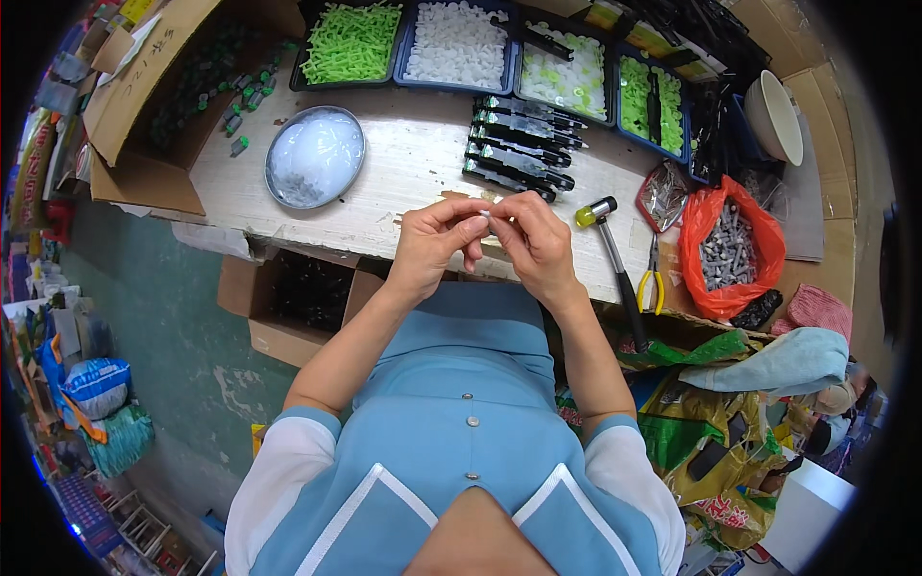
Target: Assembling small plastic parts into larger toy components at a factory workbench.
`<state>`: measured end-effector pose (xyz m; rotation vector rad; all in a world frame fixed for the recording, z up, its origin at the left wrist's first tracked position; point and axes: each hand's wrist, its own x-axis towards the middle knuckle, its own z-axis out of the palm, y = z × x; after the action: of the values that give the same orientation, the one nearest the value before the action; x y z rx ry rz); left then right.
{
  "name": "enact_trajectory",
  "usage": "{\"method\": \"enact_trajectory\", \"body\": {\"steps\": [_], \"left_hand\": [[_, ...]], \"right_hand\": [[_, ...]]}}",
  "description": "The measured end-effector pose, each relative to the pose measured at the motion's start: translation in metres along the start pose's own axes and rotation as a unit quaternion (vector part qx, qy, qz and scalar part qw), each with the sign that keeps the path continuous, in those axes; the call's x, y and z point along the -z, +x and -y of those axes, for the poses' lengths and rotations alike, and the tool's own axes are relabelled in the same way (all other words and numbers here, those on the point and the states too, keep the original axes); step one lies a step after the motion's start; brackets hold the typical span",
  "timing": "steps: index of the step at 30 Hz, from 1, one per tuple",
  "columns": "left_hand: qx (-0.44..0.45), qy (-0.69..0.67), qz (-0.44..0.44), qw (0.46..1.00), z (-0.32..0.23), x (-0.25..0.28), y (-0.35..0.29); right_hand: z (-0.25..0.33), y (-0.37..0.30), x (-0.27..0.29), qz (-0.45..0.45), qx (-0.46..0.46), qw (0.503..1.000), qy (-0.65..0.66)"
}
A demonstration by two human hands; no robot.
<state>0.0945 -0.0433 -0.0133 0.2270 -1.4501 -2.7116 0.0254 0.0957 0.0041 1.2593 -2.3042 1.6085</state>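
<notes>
**Two hands pinched together at one tiny part, four trays behind**

At far left on the surface [403, 125] stands one carton [144, 86], open toward the right, holding many green-ended pieces [238, 146]; some have spilled out in front, too many to count. Below the surface edge is a second carton [274, 331] with dark pieces inside, their number lost in shadow. Next comes one round bowl [362, 144] with a whitish mass in it and greyish bits near its lower side.

Four trays line the back: the first [341, 85] full of green sticks [351, 43], the second [451, 87] of white caps [454, 43], the third [562, 113] of mixed white and pale green caps, the fourth [653, 147] of green caps. One black piece lies across the third, another in the fourth.

At the near edge, the left hand [432, 245] and right hand [543, 240] meet. Both sets of fingers are narrowed on one small whitish part [487, 213], mostly hidden between the tips. Behind them lies a row of black tools [519, 144], at least five.

Rightward: one hammer [619, 264], one pair of pliers [651, 291], one packet [663, 197], and one red bag [693, 250] of uncounted silver pieces [727, 252]. One white bowl [773, 120] is tilted behind; two cloths [821, 309] lie at the near right.
</notes>
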Motion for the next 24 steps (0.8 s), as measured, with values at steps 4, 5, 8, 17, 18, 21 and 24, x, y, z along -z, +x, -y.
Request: {"method": "enact_trajectory", "body": {"steps": [4,5,8,17,18,21,24], "left_hand": [[-0.040,0.026,-0.021,0.999,0.005,-0.003,0.001],[-0.052,0.056,-0.029,0.997,0.005,-0.003,0.001],[-0.046,0.102,-0.038,0.993,0.005,-0.001,0.003],[-0.074,0.341,-0.067,0.935,-0.007,0.022,0.017],[-0.073,0.342,-0.067,0.935,-0.006,0.023,0.019],[-0.066,0.374,-0.051,0.924,0.000,0.031,0.021],[-0.077,0.390,-0.039,0.917,0.001,0.032,0.022]], "right_hand": [[0.002,0.003,0.001,0.008,-0.018,1.000,-0.022],[0.002,0.004,0.000,0.008,-0.018,1.000,-0.022],[-0.004,0.004,0.000,0.014,-0.024,0.999,-0.020],[-0.028,0.003,-0.002,0.121,0.043,0.976,-0.176],[-0.029,0.003,-0.004,0.115,0.049,0.974,-0.186],[-0.030,0.005,-0.011,0.116,0.065,0.968,-0.211],[-0.030,0.006,-0.014,0.121,0.082,0.960,-0.239]]}}
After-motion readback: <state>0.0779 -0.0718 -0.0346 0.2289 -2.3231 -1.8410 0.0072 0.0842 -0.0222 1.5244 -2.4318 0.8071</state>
